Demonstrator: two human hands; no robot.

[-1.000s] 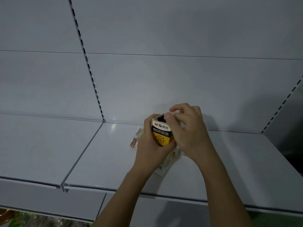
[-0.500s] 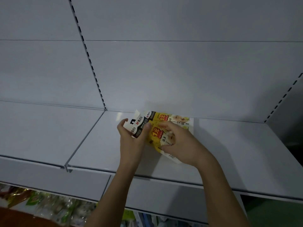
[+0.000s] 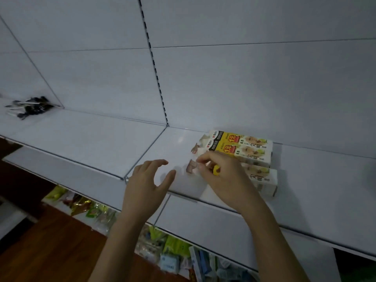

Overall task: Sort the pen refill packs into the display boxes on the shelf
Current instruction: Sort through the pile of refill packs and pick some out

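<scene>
Three white and yellow display boxes lie side by side on the white shelf [image 3: 317,180]. The back box [image 3: 240,139] and the middle box [image 3: 242,152] show their printed tops. My right hand [image 3: 221,178] covers most of the nearest box [image 3: 262,178], and its fingers pinch the open flap end of that box. My left hand [image 3: 146,184] hovers over the shelf edge to the left of the boxes, fingers spread and holding nothing. No refill pack shows outside the boxes near my hands.
A small heap of dark pens or refills [image 3: 30,107] lies on the shelf at the far left. Colourful packets [image 3: 97,214] fill the shelf below. A slotted upright [image 3: 154,64] runs up the back panel.
The box I held upright in both hands now lies on the shelf beside the two others. My left hand has let go and drawn away to the left. The view has swung left.
</scene>
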